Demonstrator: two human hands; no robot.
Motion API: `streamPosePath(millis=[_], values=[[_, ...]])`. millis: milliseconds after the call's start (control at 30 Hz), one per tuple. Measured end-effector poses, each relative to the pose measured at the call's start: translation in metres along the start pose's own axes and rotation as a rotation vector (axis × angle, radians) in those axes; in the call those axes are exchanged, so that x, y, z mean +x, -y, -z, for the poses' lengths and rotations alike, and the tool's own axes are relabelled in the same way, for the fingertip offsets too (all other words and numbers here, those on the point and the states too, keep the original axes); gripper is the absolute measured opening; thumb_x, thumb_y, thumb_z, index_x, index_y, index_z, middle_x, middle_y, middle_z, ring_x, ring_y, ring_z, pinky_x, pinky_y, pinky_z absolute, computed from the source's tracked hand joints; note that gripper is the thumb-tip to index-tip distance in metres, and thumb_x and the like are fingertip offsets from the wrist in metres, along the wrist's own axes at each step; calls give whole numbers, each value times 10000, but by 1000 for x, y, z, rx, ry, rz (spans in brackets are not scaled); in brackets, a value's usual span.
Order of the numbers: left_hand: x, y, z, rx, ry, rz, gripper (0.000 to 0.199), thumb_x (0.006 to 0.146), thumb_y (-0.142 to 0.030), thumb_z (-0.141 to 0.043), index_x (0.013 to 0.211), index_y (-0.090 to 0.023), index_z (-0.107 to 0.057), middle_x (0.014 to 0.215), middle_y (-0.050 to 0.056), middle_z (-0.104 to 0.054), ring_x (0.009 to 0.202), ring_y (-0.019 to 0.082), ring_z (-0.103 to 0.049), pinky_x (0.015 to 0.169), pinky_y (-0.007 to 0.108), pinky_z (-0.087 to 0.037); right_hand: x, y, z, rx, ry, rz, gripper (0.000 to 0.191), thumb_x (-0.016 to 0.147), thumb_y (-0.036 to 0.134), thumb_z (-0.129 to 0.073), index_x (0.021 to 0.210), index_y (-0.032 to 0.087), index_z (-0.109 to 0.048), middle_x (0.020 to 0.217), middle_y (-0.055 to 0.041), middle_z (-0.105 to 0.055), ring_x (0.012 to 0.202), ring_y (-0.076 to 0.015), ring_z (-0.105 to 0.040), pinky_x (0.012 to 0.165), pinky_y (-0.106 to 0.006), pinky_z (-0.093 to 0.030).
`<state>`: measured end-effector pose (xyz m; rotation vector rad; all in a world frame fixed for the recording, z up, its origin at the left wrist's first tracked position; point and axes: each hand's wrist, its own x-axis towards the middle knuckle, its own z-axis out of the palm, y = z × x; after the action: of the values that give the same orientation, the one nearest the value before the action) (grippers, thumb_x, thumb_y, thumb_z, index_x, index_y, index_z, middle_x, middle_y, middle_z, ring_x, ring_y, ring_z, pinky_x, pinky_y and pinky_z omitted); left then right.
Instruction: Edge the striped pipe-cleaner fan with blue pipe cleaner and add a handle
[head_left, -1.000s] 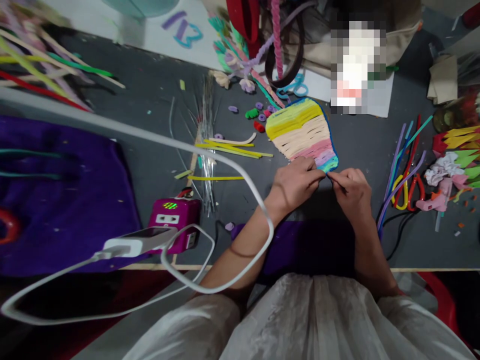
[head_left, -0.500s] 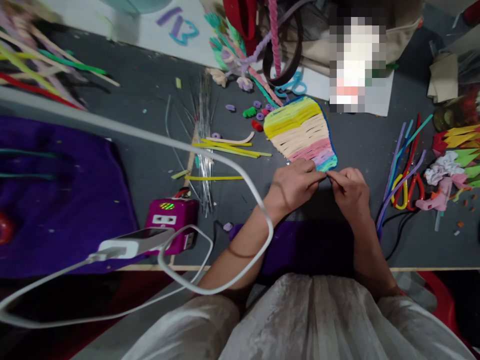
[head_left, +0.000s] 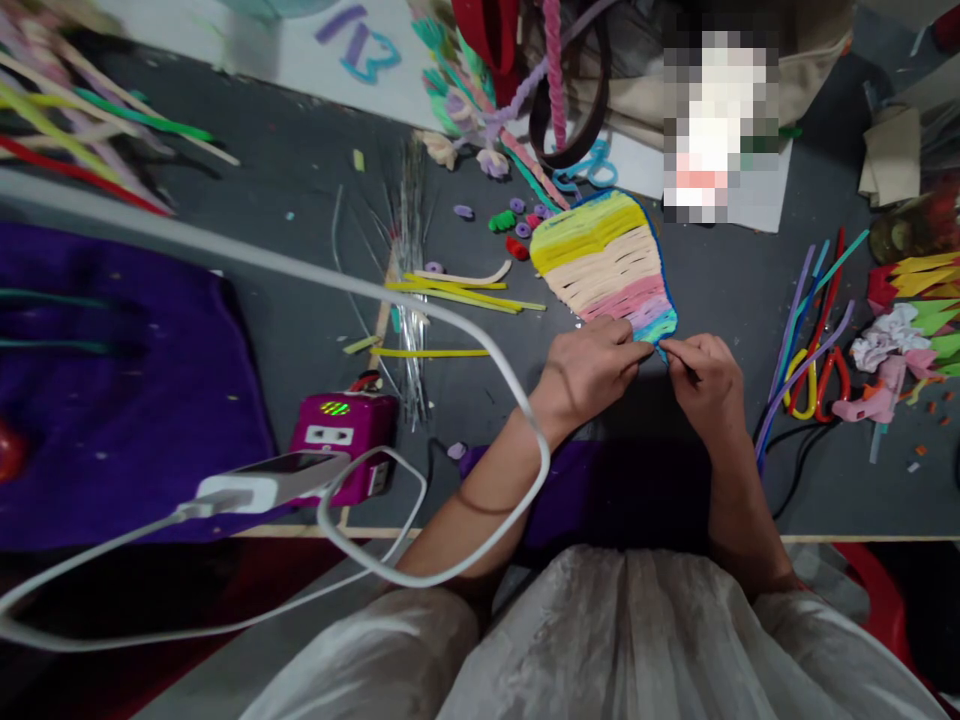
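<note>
A striped pipe-cleaner panel [head_left: 604,262] lies on the dark table, yellow at the far end, then cream, pink, lilac and blue toward me, with a dark blue edge. My left hand [head_left: 589,365] is closed on its near blue corner, thumb and fingers pinched together. Close beside it, my right hand [head_left: 705,375] pinches at the same corner, where a short blue pipe-cleaner end [head_left: 661,354] shows between the two hands. The fingertips cover part of that corner.
Yellow pipe cleaners [head_left: 457,290] and thin wires [head_left: 411,300] lie to the left, near a magenta power box [head_left: 345,440]. A white cable [head_left: 517,370] loops in front of my left arm. Scissors [head_left: 829,385] and a pink glue gun [head_left: 870,400] lie at right.
My right hand has shifted slightly right, away from the left one, and a bit of blue pipe cleaner now shows between them. The left hand keeps its pinch on the corner.
</note>
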<state>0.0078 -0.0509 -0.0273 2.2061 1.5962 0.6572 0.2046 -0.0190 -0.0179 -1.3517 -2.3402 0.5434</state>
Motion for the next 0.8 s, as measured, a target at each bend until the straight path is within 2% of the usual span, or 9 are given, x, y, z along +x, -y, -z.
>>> streamPosePath(millis=[367, 667, 800], values=[[0, -1, 1, 15, -22, -37, 263, 932, -183, -519, 1012, -246, -761, 859, 50, -677, 817, 177, -593, 659, 288, -407, -1, 3, 1, -51, 29, 12, 317, 999, 245, -472, 1129, 236, -761, 853, -60, -666, 823, -221, -560, 741, -340, -430], [-1, -2, 1, 56, -16, -42, 262, 961, -211, -508, 1027, -246, -759, 865, 53, -668, 829, 186, -584, 659, 296, -405, -1, 2, 1, 2, 33, 0, 299, 965, 205, -487, 1083, 230, -761, 893, -63, -693, 870, -223, -598, 808, -353, -473], [-1, -3, 0, 71, -14, -26, 256, 955, -204, -515, 1028, -247, -757, 865, 49, -671, 840, 189, -589, 660, 298, -407, -1, 4, 2, -6, 44, -7, 311, 973, 216, -472, 1091, 235, -759, 900, -67, -687, 875, -225, -602, 790, -351, -476]])
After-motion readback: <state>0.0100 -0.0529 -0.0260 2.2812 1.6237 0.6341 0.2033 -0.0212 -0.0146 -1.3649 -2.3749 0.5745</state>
